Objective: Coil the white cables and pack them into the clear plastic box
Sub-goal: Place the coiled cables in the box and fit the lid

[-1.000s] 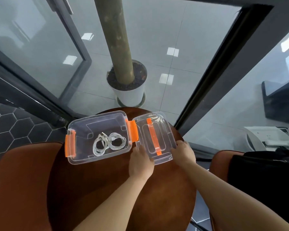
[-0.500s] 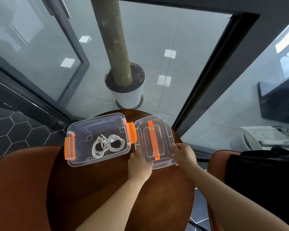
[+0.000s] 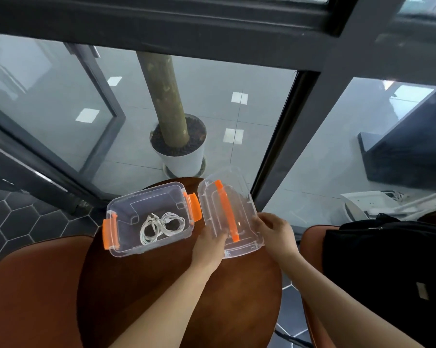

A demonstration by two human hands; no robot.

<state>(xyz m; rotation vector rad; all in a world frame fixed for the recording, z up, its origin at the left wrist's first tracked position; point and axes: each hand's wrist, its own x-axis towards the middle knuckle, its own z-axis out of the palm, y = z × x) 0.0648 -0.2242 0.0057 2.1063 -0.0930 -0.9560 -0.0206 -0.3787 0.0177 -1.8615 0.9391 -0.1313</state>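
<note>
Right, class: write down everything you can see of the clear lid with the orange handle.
The lid is a clear, glossy, plastic-looking rectangle with rounded corners, raised ribs and a long orange handle along its middle. It is off the clear plastic box, just right of it, and seems tilted, far edge raised over the brown table. The left hand grips its near left corner, the right hand its right edge. The coiled white cables in the box are apart from it.
</note>
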